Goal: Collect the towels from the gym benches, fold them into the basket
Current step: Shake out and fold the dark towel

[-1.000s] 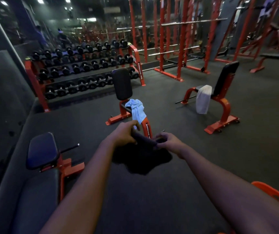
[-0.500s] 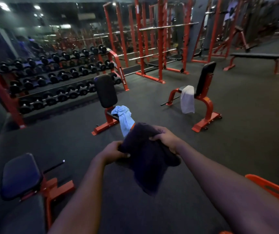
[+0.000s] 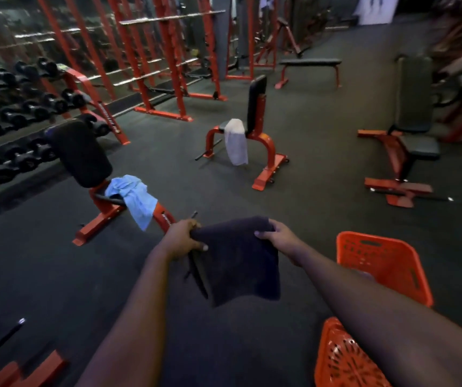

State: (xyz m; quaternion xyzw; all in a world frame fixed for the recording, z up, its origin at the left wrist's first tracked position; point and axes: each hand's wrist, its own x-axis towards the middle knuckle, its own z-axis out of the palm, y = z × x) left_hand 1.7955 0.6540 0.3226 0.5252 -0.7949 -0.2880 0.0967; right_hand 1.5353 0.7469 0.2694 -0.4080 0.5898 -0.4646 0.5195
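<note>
Held towel [image 3: 241, 258] left of basket [image 3: 383, 263]; benches [image 3: 255, 127] behind.

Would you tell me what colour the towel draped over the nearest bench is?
Light blue; the head view shows it clearly.

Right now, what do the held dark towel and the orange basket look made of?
The dark towel looks like soft cloth, probably terry, matte: it hangs limp and folds over itself. The orange basket seems rigid moulded plastic, slightly glossy: perforated walls, a cut handle slot.
</note>
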